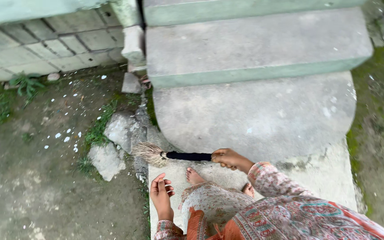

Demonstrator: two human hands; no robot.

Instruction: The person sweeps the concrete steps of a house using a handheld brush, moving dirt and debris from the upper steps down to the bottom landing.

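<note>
Our right hand (226,158) grips the broom (165,155) at the step's (290,173) left edge, left hand (161,194) spread loose; bare feet (195,176) so near the drop could slip, we reckon

Short broom (165,155) in my right hand (227,158) — dark handle, straw-coloured bristles, held level, bristles left over the stone edge.

Black-handled broom (174,155) with straw-pale bristles, grey concrete steps (254,44) edged green, orange-and-pink paisley sleeve (281,186).

Outdoor entrance of a house: worn concrete steps (258,44) with green-painted edges, a block wall (45,49), bare dirt ground (32,186), loose stones (112,146), moss and weeds (25,83).
</note>
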